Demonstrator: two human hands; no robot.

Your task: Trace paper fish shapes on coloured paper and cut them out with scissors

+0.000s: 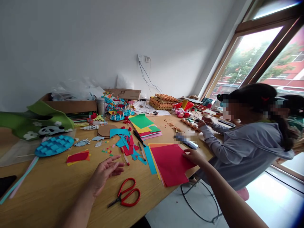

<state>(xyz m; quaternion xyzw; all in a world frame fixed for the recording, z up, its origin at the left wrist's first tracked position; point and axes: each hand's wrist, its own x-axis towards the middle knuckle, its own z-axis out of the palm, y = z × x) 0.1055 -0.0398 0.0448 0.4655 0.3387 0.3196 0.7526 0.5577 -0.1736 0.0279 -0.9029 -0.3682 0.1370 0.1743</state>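
Observation:
My left hand hovers over the table with its fingers apart, holding nothing. Just right of it and nearer to me lie red-handled scissors, flat on the wood. At the table's front right edge, my right hand pinches the right side of a red paper sheet. Yellow and orange sheets peek out from under that red one, and a blue paper strip lies along their left side. Between my hands are blue and red scraps, a red pen and another pen.
A stack of coloured paper with green on top lies farther back. To the left are a blue woven paper fish shape and a green panda bag. Egg trays stand by the wall. A person in grey sits at the right.

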